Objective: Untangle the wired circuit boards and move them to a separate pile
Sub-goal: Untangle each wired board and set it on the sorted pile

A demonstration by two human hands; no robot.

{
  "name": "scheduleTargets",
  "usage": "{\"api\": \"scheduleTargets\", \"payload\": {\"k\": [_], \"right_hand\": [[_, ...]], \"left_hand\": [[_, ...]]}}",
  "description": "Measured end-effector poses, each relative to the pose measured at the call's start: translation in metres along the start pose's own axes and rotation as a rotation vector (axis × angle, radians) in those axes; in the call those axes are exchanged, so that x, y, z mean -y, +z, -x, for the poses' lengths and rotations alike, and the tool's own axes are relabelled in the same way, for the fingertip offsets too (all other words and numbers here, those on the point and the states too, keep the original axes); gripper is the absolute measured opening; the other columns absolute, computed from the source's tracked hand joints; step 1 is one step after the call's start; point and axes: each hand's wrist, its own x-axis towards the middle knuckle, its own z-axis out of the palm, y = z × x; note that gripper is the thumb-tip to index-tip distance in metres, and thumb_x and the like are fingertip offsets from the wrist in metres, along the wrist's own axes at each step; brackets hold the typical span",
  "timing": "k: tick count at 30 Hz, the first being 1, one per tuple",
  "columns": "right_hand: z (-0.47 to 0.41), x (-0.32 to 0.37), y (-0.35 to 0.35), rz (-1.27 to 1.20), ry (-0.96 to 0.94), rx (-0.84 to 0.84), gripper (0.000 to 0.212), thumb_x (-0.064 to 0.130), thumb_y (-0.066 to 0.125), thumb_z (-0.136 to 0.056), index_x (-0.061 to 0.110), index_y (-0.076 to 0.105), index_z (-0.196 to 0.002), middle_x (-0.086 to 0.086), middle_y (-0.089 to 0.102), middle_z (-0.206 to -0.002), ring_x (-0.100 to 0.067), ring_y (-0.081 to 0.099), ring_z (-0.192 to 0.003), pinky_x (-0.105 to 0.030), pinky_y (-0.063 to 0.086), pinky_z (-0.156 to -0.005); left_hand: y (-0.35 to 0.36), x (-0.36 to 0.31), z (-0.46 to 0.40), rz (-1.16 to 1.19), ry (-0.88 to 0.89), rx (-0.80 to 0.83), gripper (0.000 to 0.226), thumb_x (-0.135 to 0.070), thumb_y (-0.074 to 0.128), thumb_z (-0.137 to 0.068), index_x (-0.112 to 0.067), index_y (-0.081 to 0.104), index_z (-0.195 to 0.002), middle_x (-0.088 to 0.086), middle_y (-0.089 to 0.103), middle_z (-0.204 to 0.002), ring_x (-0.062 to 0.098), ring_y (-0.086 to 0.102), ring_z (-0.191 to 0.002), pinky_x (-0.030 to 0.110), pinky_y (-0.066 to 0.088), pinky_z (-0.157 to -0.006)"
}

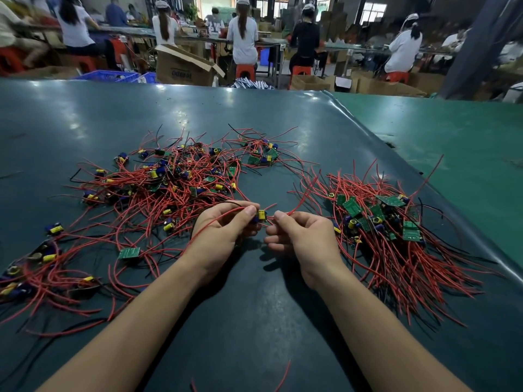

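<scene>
A tangled heap [169, 179] of small green circuit boards with red and black wires spreads over the left and middle of the dark table [254, 321]. To the right lies a tidier pile [382, 222] of boards, its red wires fanned toward me. My left hand [223, 230] pinches one wired board [261, 215] with a yellow capacitor, just above the table between the two piles. My right hand [305, 236] pinches a red wire [300, 202] that runs from that board up to the right.
A small cluster of boards [263, 157] lies apart at the far middle. More loose boards sit at the left edge [28, 267]. A lighter green mat [452, 154] covers the table's right side. People sit at benches beyond, with cardboard boxes [184, 66].
</scene>
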Motion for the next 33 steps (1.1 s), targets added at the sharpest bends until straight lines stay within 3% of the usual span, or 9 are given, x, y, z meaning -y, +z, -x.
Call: {"api": "scheduleTargets", "payload": {"k": [4, 9, 13, 20, 27, 33], "right_hand": [[0.002, 0.002, -0.001, 0.007, -0.030, 0.026, 0.015, 0.009, 0.068, -0.090, 0.007, 0.068, -0.075, -0.003, 0.066, -0.058, -0.010, 0.056, -0.044, -0.020, 0.047, -0.041], [-0.005, 0.011, -0.004, -0.149, -0.078, -0.083, 0.018, 0.009, 0.068, -0.090, 0.007, 0.067, -0.072, -0.002, 0.065, -0.058, -0.006, 0.051, -0.042, -0.017, 0.040, -0.038], [-0.007, 0.015, -0.009, -0.254, -0.091, -0.141, 0.019, 0.013, 0.064, -0.093, 0.009, 0.070, -0.075, 0.001, 0.067, -0.060, -0.004, 0.052, -0.044, -0.016, 0.038, -0.037], [-0.008, 0.015, -0.002, -0.603, 0.161, 0.030, 0.030, 0.020, 0.049, -0.100, 0.007, 0.062, -0.077, 0.004, 0.050, -0.050, -0.003, 0.039, -0.037, -0.014, 0.030, -0.033], [-0.011, 0.013, -0.012, -0.395, 0.095, -0.078, 0.019, 0.019, 0.065, -0.091, 0.009, 0.067, -0.076, 0.005, 0.058, -0.054, -0.001, 0.045, -0.040, -0.013, 0.032, -0.034], [-0.007, 0.019, -0.011, -0.769, 0.226, 0.077, 0.035, 0.021, 0.050, -0.099, 0.008, 0.062, -0.068, 0.004, 0.045, -0.051, -0.005, 0.037, -0.037, -0.014, 0.029, -0.031]], "left_hand": [[0.001, -0.003, 0.003, -0.029, 0.004, 0.029, 0.009, -0.013, 0.076, -0.077, -0.015, 0.074, -0.085, 0.007, 0.074, -0.079, 0.014, 0.068, -0.072, 0.020, 0.053, -0.065], [-0.002, -0.007, 0.001, 0.243, -0.058, -0.014, 0.017, -0.012, 0.072, -0.068, -0.007, 0.072, -0.084, 0.007, 0.072, -0.072, 0.015, 0.069, -0.066, 0.020, 0.055, -0.062], [-0.004, -0.010, 0.000, 0.315, -0.049, 0.005, 0.012, -0.009, 0.071, -0.070, -0.008, 0.075, -0.080, 0.008, 0.072, -0.073, 0.016, 0.070, -0.065, 0.020, 0.055, -0.062], [-0.006, -0.017, -0.001, 0.411, -0.035, -0.003, 0.011, -0.009, 0.069, -0.070, -0.011, 0.079, -0.075, 0.004, 0.072, -0.072, 0.015, 0.070, -0.065, 0.023, 0.057, -0.066], [-0.008, -0.022, -0.001, 0.396, -0.037, -0.102, 0.010, -0.006, 0.069, -0.070, -0.007, 0.074, -0.079, 0.007, 0.071, -0.070, 0.016, 0.069, -0.062, 0.021, 0.056, -0.062], [-0.005, -0.022, 0.001, 0.403, -0.036, -0.093, 0.014, -0.007, 0.069, -0.070, -0.005, 0.073, -0.084, 0.008, 0.072, -0.072, 0.017, 0.070, -0.064, 0.022, 0.057, -0.064]]}}
